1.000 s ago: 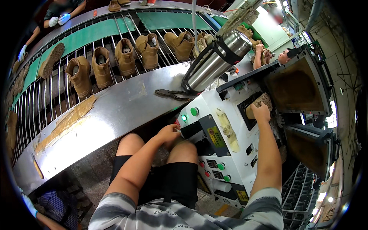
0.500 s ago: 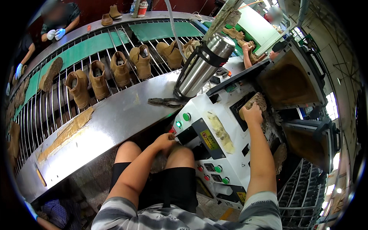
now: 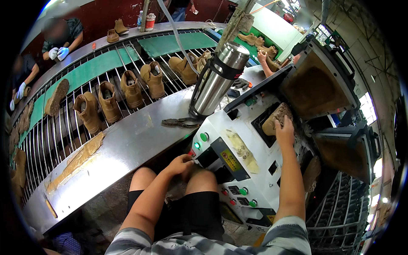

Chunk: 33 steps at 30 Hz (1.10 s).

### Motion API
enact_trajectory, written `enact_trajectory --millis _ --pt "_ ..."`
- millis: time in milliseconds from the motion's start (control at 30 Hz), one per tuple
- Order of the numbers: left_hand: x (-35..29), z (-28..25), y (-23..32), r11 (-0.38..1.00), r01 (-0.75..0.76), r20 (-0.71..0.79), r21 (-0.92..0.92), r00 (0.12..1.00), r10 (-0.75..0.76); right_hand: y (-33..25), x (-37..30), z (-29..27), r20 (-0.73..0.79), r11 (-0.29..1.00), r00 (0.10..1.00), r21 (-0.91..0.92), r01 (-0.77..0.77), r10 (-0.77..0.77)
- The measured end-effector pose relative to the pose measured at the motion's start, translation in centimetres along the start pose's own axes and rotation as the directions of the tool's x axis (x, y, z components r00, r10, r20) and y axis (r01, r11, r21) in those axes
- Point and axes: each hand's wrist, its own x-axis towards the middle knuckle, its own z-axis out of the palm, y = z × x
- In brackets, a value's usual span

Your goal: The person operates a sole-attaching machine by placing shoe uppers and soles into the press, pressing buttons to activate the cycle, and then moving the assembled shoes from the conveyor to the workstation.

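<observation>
My right hand grips a tan boot that lies with its patterned sole facing up in the dark opening of a white machine. The fingers bend round the boot's near side; its upper is partly hidden. My left hand is by the machine's left edge, above my knee and just under a red switch. Its fingers are curled, and what they hold, if anything, is hidden. Beside the opening two heavy brown-lined press covers stand raised. Another shoe sits low on the machine's right side.
A steel flask and dark pliers rest on the metal ledge. Several tan boots stand on the roller conveyor. A knife-like tool lies near the ledge's lower end. Co-workers with gloved hands are across the conveyor.
The boot under my right hand has tipped down flatter into the opening, and my fingers have shifted to its right side. My left hand stays near the red switch. The view has shifted slightly.
</observation>
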Motion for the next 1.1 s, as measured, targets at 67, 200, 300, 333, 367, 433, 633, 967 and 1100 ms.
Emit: enact_trajectory --millis 67,200,300,333,367,433,633,967,1100 --pt "-1.1 -0.6 2.7 0.996 0.043 0.057 -0.073 0.998 -0.039 3.9 -1.8 -1.2 -0.097 0.993 0.995 0.120 -0.011 0.023" --pt "-0.6 -0.3 1.2 0.955 -0.089 -0.094 -0.283 0.993 0.065 12.3 -7.7 -4.4 -0.174 0.995 0.980 -0.004 -0.103 0.100" --pt "-0.1 1.1 2.9 0.903 -0.172 -0.127 -0.394 0.983 0.132 18.9 -13.8 -7.3 -0.282 0.962 0.943 -0.155 -0.227 0.177" --pt "0.4 1.6 3.3 0.886 -0.234 -0.173 -0.401 0.969 0.178 20.3 -15.6 -8.0 -0.298 0.942 0.931 -0.191 -0.275 0.211" --pt "0.9 2.3 3.9 0.899 -0.268 -0.170 -0.347 0.960 0.220 21.3 -16.9 -8.5 -0.303 0.921 0.921 -0.224 -0.318 0.245" --pt "3.0 4.1 5.5 0.839 -0.214 -0.073 -0.501 0.976 0.205 21.6 -18.0 -8.7 -0.271 0.856 0.864 -0.193 -0.480 0.424" --pt "1.6 1.3 6.9 0.964 -0.038 0.148 -0.262 0.986 0.079 22.4 -16.5 -11.5 -0.105 0.677 0.684 -0.096 -0.730 0.722" --pt "-6.4 -4.0 0.2 0.942 0.108 -0.137 -0.318 0.978 -0.158 31.6 -10.3 -12.3 -0.050 0.740 0.742 0.146 -0.657 0.669" --pt "-5.7 -3.6 -0.6 0.963 0.199 -0.117 -0.180 0.968 -0.222 26.7 -15.1 -13.6 -0.171 0.764 0.747 0.216 -0.608 0.642"
